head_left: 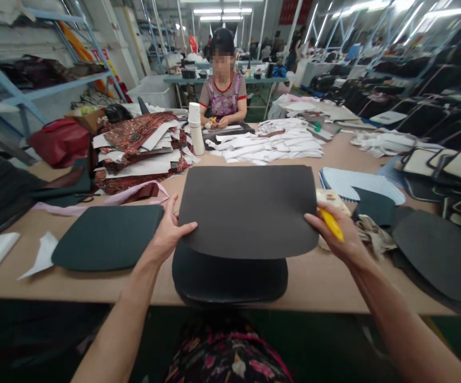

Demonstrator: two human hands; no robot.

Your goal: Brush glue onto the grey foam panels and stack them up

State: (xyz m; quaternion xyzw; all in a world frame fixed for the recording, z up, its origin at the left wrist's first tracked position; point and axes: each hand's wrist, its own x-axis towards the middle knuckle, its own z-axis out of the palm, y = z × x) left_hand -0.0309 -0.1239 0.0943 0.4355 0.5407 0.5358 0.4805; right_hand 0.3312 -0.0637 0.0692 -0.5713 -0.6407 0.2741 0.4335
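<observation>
"Left hand [167, 232]?"
"Grasping the grey panel [248, 210] by its left edge."
"Right hand [349, 238]?"
"Pinching the opposite edge, plus a yellow tool [331, 223]."
"Panel's position?"
"Over a black piece [230, 276] on the worktop [318, 284]."

We wear a black cloth garment with a printed floral pattern [236, 364], scattered with pink, red and pale cream blooms and small touches of green. A narrow bright-pink trim [275, 355] curves across its upper part and down one side; whether it is an apron or a dress, we cannot tell. Our left hand [170, 231] and right hand [338, 230] are bare, and so are both slender forearms [124, 311].
</observation>
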